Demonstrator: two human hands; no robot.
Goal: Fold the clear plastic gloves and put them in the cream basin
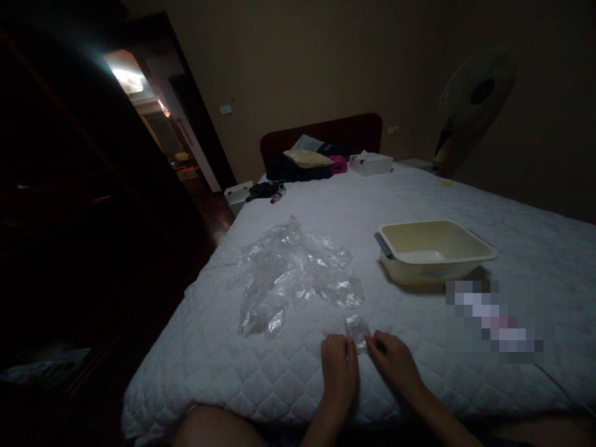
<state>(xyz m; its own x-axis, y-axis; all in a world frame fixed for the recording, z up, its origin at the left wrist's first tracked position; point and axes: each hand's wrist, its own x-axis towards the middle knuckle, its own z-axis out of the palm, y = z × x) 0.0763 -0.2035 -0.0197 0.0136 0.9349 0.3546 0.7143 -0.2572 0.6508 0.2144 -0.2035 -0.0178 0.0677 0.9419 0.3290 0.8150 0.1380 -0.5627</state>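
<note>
Near the front edge of the bed, a small clear plastic bag (357,328) lies between my hands. My left hand (339,366) has its fingers curled closed at the bag's left edge. On the other side, my right hand (393,360) pinches the bag's right edge between thumb and fingers. Just beyond, a pile of crumpled clear plastic bags (298,273) spreads over the white quilted bedding. The dim light hides whether anything is inside the small bag.
A cream plastic basin (437,271) with grey handles stands to the right. In front of it lies a blurred-out object with a cord. Clothes (298,167) and a white box (371,163) rest by the headboard (367,127). A fan (479,90) stands at the back right.
</note>
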